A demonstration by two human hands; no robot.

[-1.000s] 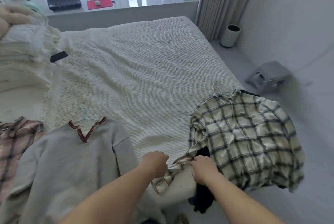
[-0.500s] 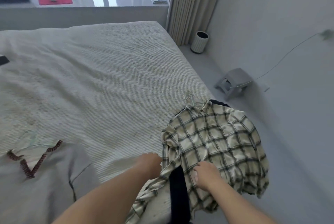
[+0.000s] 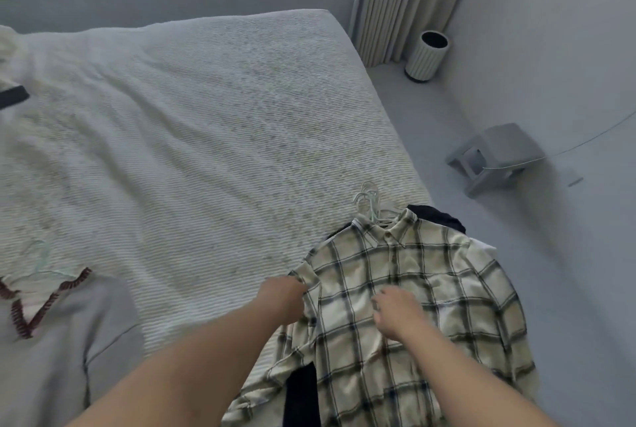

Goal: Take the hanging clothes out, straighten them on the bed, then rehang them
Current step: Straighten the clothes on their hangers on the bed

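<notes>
Right hand [image 3: 395, 314] moved up plaid shirt [image 3: 423, 292], smoothing its front.

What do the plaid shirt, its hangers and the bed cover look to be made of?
Plaid shirt: soft woven cloth, likely cotton or flannel, matte; it drapes and creases under the left hand and right hand.
Hangers: thin, pale and glossy, probably plastic or coated wire; too small to tell.
Bed cover: ribbed, textured off-white fabric, matte, with soft wrinkles.

On the bed's [image 3: 213, 137] near right corner, the left hand [image 3: 284, 299] grips the plaid shirt's [image 3: 423, 289] left edge while the right hand [image 3: 399, 314] rests on its front.
</notes>
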